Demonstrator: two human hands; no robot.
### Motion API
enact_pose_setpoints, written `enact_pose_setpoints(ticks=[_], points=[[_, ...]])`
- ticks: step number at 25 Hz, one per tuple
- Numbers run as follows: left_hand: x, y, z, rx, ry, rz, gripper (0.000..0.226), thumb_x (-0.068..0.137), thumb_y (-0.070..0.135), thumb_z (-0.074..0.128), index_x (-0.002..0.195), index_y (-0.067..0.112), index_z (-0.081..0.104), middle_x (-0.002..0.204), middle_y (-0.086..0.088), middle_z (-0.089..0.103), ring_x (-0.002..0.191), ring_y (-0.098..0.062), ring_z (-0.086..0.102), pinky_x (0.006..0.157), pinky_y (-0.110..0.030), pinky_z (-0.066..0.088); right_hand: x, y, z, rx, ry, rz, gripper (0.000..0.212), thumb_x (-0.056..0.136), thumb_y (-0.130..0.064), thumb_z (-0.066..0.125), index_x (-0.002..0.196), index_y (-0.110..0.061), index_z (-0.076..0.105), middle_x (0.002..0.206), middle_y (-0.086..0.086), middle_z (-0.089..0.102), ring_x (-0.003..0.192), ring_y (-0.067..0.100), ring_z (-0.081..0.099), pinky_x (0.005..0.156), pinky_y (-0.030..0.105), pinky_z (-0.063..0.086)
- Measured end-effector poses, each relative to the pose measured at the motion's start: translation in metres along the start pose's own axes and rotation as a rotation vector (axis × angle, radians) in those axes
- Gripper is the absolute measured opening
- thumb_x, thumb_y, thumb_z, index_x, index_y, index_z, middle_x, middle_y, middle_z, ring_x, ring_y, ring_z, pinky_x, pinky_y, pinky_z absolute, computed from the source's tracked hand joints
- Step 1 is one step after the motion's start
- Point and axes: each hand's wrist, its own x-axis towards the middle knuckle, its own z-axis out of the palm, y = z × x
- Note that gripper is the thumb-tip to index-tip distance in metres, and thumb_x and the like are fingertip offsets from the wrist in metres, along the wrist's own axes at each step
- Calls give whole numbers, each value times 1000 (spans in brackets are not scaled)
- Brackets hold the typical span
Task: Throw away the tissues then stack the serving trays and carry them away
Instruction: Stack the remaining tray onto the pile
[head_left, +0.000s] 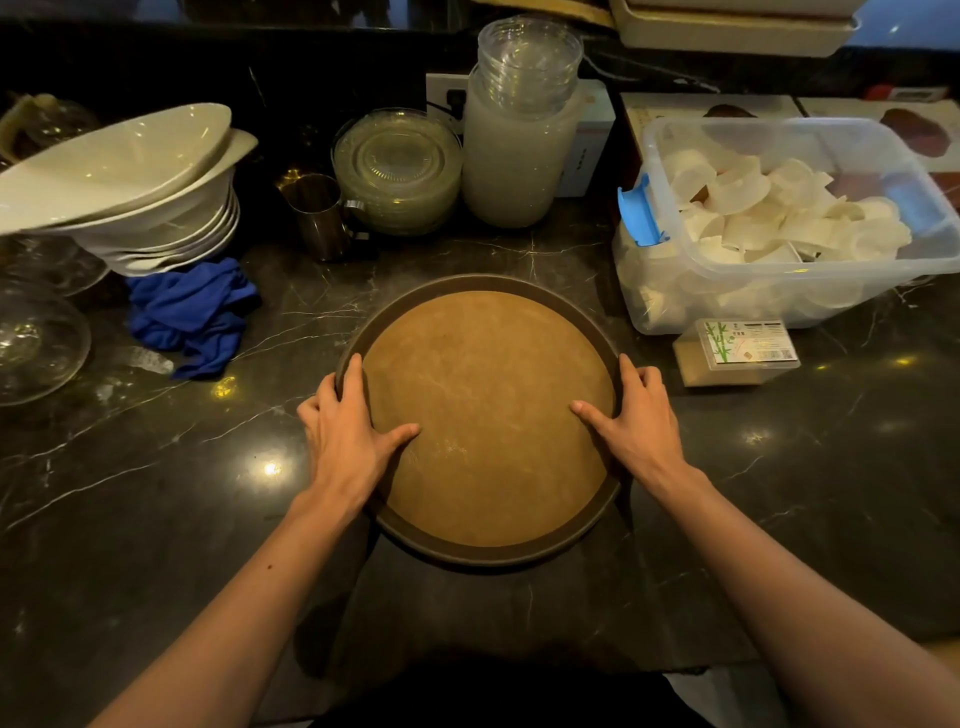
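Observation:
A round serving tray (483, 374) with a brown non-slip face and a dark rim lies on the black marble counter, in the middle of the view. My left hand (348, 431) grips its left rim, thumb lying on the brown face. My right hand (636, 421) grips the right rim the same way. I cannot tell whether more trays lie beneath it. No tissues are in sight on the tray.
A blue cloth (192, 312) lies left of the tray, below stacked white bowls (135, 192). Behind stand a steel jug (319, 215), glass plates (397, 171) and stacked cups (519, 140). A clear bin of white cups (779, 223) and a small box (737, 351) sit right.

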Motion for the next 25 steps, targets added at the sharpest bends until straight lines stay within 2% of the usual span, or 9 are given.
enact_pose_setpoints(ticks=[7,10,12,15,20,22,25], points=[[8,9,-7,172,-57,-40,114,69,46,83,155,24,11,156,-21,24,139,-45,23,105,-57,35,-1,-2,7,-11,13,-10,94,83,-60,64,154,-15,23,141,14,37,130,30,36,101,46,43],[12,14,-10,241,-138,-78,118,70,49,82,156,24,5,159,-19,20,142,-44,21,109,-58,31,-3,1,8,47,-9,8,93,84,-61,62,156,-21,17,142,13,36,129,31,41,100,47,45],[18,15,-14,303,-174,-101,120,71,53,80,156,24,1,158,-18,25,142,-43,25,110,-57,28,-5,1,7,75,-50,33,92,86,-61,60,156,-28,10,143,13,37,128,33,45,97,49,44],[26,14,-16,186,-194,-136,116,75,52,77,156,25,-1,157,-17,27,141,-42,25,108,-59,31,-5,2,7,119,-77,49,86,89,-59,57,156,-34,8,146,14,38,129,35,45,99,51,42],[14,-2,-10,-127,-70,-109,103,81,46,74,156,18,10,154,-18,22,142,-40,19,112,-56,27,0,8,8,230,-38,46,69,96,-54,46,154,-30,17,150,10,41,134,31,44,104,53,41],[11,-14,-8,-175,-25,-141,100,82,49,71,156,15,13,154,-19,25,141,-39,24,112,-55,29,2,9,11,226,-38,101,69,97,-56,43,152,-22,22,149,11,43,133,31,45,103,53,42],[13,-27,-6,-153,-30,-162,87,85,55,64,150,9,29,145,-20,38,132,-35,40,104,-49,39,3,8,14,170,-47,131,62,94,-61,43,137,-16,40,133,10,55,118,31,56,91,49,49]])
